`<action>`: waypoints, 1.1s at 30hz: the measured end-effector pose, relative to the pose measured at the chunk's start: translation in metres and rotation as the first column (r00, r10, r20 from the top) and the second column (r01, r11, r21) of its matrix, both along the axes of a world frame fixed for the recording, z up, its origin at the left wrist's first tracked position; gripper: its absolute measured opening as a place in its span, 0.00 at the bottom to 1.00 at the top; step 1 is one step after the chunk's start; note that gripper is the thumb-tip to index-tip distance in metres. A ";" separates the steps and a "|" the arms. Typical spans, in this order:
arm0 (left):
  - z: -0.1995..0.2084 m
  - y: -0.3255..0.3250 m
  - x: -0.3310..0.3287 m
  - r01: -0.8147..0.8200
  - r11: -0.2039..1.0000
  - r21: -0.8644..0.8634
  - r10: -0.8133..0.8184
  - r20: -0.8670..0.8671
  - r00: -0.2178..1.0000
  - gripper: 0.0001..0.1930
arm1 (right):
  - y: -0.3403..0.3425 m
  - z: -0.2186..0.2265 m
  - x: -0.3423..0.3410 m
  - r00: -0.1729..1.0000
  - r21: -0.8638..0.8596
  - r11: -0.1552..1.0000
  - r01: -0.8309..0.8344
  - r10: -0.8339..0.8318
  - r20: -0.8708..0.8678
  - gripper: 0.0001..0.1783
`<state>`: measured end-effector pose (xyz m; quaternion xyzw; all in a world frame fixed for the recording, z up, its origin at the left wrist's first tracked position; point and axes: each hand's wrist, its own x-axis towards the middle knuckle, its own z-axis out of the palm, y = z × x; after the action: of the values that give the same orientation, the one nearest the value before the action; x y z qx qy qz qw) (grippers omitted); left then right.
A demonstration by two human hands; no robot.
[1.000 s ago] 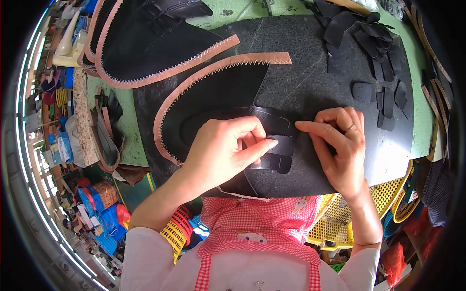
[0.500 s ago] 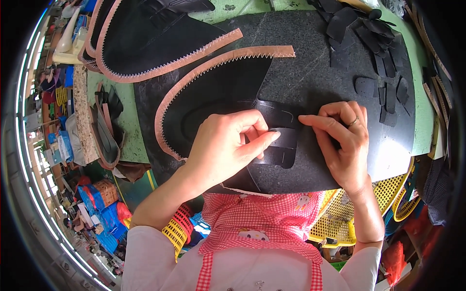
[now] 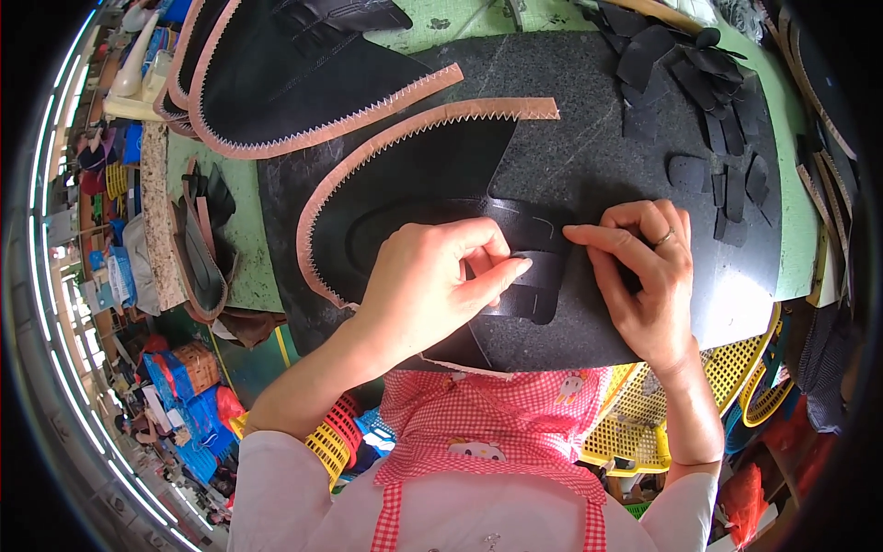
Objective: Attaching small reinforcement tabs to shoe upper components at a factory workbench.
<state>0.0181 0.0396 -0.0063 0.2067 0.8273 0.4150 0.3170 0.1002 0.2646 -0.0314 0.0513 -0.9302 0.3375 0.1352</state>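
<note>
A black leather shoe upper [image 3: 432, 166], edged with a zigzag-stitched tan band [image 3: 345, 170], lies on a dark speckled board. Its narrow tongue end with short slits points right. My left hand [image 3: 437, 281] rests over the upper, thumb and forefinger pinched on a small black leather strip [image 3: 538, 270] that lies across the tongue. The strip's inner end is hidden by my fingers. My right hand [image 3: 648, 276] is just right of the tongue; its forefinger reaches out to the tongue's edge, the other fingers are bent, and nothing shows in it.
Another black upper [image 3: 294, 83] with a tan band lies at the far left. Small black leather pieces [image 3: 722, 92] are heaped at the far right of the board [image 3: 589, 166]. Yellow plastic baskets [image 3: 635, 432] stand below the table's near edge.
Both hands hold nearly the same pose over the tongue. The whole view has shifted slightly, and the uppers and board appear a little lower.
</note>
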 end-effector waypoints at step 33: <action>0.077 -0.312 0.011 -0.536 0.806 -0.249 -0.109 -0.954 0.280 0.23 | 0.078 0.020 -0.026 0.959 0.006 0.961 0.277 -0.277 0.054 0.08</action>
<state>0.0290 -0.2719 0.0708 0.1915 0.9501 0.0074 -0.2461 0.0739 0.3424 -0.0110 -0.0886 -0.9314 0.3171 0.1555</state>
